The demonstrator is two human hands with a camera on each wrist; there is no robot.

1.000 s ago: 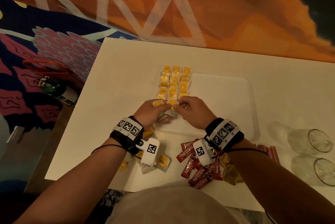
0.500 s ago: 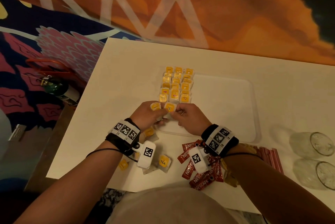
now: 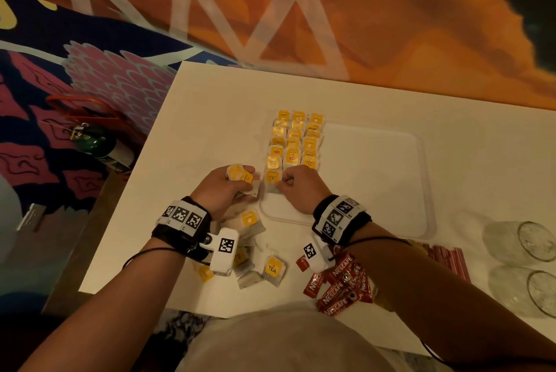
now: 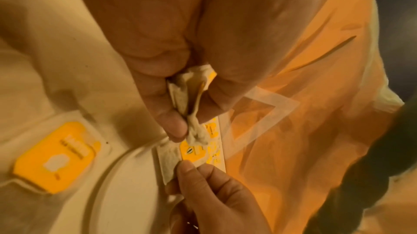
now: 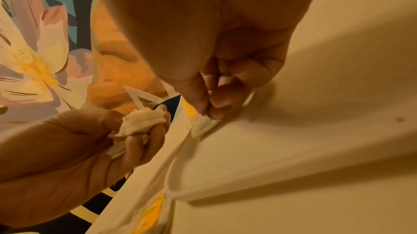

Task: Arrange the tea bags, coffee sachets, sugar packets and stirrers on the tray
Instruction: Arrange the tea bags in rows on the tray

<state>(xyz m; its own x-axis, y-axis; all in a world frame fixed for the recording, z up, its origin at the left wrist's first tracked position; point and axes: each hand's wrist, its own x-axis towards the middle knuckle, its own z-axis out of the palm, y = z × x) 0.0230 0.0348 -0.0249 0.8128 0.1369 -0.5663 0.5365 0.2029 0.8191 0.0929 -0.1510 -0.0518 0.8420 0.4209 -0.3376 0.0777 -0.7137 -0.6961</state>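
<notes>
A white tray (image 3: 376, 179) lies on the white table, with three columns of yellow-tagged tea bags (image 3: 296, 143) along its left side. My right hand (image 3: 296, 188) pinches one tea bag (image 3: 272, 180) at the near end of the left column, on the tray; the left wrist view shows the same tea bag (image 4: 180, 155) under the right hand's fingertips (image 4: 187, 166). My left hand (image 3: 228, 188) grips a small bunch of tea bags (image 3: 240, 174) just left of the tray; that bunch (image 4: 192, 106) is squeezed between thumb and fingers.
Loose tea bags (image 3: 258, 254) lie near the table's front edge under my left wrist. Red Nescafe sachets (image 3: 343, 284) are piled under my right wrist, red stirrers (image 3: 448, 257) beside them. Two glasses (image 3: 523, 266) lie on their sides at the right. A dark bottle (image 3: 99, 143) lies left of the table.
My hands have drawn apart: the right one has brought one tea bag down onto the tray at the near end of the left column, while the left keeps the remaining bunch.
</notes>
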